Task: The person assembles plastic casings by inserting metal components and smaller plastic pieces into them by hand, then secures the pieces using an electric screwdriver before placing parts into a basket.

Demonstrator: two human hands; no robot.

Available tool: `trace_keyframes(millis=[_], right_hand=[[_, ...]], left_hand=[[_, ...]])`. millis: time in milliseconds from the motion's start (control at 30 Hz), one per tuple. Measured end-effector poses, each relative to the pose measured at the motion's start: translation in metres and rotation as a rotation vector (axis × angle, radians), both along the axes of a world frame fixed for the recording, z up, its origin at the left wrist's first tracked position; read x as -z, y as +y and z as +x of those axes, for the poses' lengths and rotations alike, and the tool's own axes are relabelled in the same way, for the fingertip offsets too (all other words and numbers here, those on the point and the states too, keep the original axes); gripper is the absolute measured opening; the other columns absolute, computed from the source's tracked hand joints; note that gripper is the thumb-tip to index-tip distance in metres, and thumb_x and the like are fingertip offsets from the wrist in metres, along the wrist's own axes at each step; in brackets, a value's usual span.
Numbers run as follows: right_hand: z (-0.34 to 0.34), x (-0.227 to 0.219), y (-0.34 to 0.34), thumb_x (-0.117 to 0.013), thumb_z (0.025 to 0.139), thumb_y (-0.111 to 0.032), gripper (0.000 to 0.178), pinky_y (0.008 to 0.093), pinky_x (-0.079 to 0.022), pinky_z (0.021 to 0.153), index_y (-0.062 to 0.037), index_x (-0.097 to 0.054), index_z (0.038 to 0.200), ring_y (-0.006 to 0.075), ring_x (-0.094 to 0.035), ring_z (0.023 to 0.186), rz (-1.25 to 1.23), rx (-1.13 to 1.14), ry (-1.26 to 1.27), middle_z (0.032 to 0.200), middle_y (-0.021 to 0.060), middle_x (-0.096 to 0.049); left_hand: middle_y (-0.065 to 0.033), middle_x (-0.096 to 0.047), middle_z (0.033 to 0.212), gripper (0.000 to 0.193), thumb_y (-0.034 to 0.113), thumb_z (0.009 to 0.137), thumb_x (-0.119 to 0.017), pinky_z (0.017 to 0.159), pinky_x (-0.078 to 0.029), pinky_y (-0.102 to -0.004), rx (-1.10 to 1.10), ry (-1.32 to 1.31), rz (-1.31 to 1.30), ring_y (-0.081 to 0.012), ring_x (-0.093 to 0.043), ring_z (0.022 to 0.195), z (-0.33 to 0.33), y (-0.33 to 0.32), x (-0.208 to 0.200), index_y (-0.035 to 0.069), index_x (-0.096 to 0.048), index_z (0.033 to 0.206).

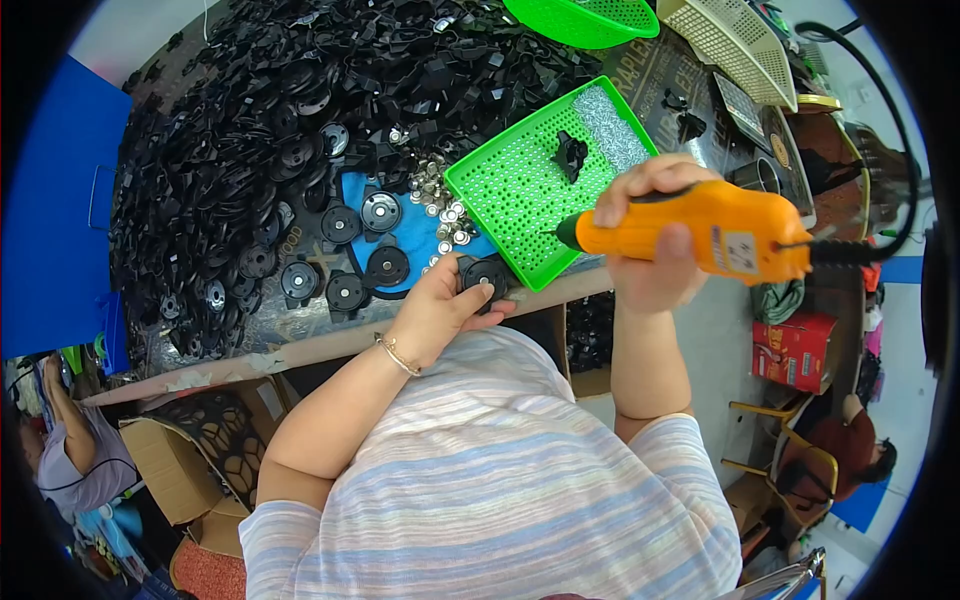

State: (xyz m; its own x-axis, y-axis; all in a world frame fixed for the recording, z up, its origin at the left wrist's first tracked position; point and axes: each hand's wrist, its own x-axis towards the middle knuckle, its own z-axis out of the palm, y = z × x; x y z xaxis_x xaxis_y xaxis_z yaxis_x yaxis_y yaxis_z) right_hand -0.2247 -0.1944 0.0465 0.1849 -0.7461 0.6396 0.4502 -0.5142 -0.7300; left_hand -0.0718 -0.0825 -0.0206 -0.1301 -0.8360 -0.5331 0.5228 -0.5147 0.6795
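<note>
The black round part [486,274] sits at the table's [250,362] near edge, gripped between thumb and fingers of the left hand [437,307], round face upward; partly covered, its long axis is hard to judge. Rightward lies a green tray [520,215]; across it the orange electric screwdriver [735,225] points left, lengthwise side to side, the right hand's [668,253] fingers wrapped round its body.

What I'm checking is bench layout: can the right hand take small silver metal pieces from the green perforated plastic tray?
Probably not now: the right hand grips an orange corded power tool, though the pieces lie uncovered nearby.
</note>
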Motion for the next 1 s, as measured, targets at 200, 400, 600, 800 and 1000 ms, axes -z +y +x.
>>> trace_keyframes(millis=[200, 400, 600, 800, 1000], right_hand=[[0.001, -0.025, 0.026, -0.064, 0.079, -0.038, 0.045, 0.0256, -0.047, 0.055, -0.0011, -0.043, 0.094, 0.0173, -0.054, 0.062, 0.032, -0.156, -0.075, 0.085, 0.0107, -0.046], [0.014, -0.012, 0.034, -0.065, 0.078, -0.029, 0.040, 0.0226, -0.045, 0.057, -0.0021, -0.043, 0.097, 0.0131, -0.055, 0.063, 0.043, -0.225, 0.047, 0.084, 0.0094, -0.045], [0.020, -0.007, 0.037, -0.065, 0.078, -0.034, 0.041, 0.0271, -0.045, 0.053, -0.0016, -0.043, 0.091, 0.0184, -0.053, 0.061, 0.006, -0.254, 0.168, 0.083, 0.0094, -0.044], [0.020, -0.006, 0.032, -0.066, 0.077, -0.034, 0.042, 0.0272, -0.046, 0.053, -0.0011, -0.044, 0.091, 0.0178, -0.054, 0.061, 0.014, -0.286, 0.210, 0.083, 0.0101, -0.045], [0.013, -0.011, 0.026, -0.065, 0.077, -0.037, 0.045, 0.0269, -0.047, 0.053, 0.0002, -0.044, 0.092, 0.0182, -0.053, 0.059, 0.078, -0.412, 0.085, 0.084, 0.0117, -0.045]], left_hand=[[-0.0106, -0.056, 0.105, 0.024, 0.001, 0.087, -0.047, 0.072, -0.054, -0.0259, 0.032, -0.017, 0.016, -0.0200, -0.062, 0.087, 0.000, -0.002, 0.000, 0.004, -0.041, 0.110], [-0.0087, -0.055, 0.101, 0.025, 0.000, 0.086, -0.048, 0.068, -0.055, -0.0244, 0.013, -0.020, 0.019, -0.0185, -0.062, 0.083, -0.001, -0.003, 0.000, 0.003, -0.041, 0.110], [-0.0079, -0.055, 0.099, 0.023, 0.000, 0.086, -0.048, 0.068, -0.055, -0.0248, 0.010, 0.006, 0.029, -0.0186, -0.062, 0.082, 0.001, -0.002, 0.001, 0.003, -0.042, 0.108], [-0.0085, -0.054, 0.099, 0.021, 0.000, 0.085, -0.049, 0.067, -0.055, -0.0257, 0.007, 0.022, 0.024, -0.0193, -0.062, 0.081, 0.001, -0.002, 0.003, 0.002, -0.042, 0.105], [-0.0098, -0.054, 0.099, 0.022, 0.000, 0.084, -0.049, 0.065, -0.056, -0.0247, 0.038, -0.021, 0.042, -0.0201, -0.063, 0.079, -0.002, -0.005, 0.003, 0.001, -0.041, 0.105]])
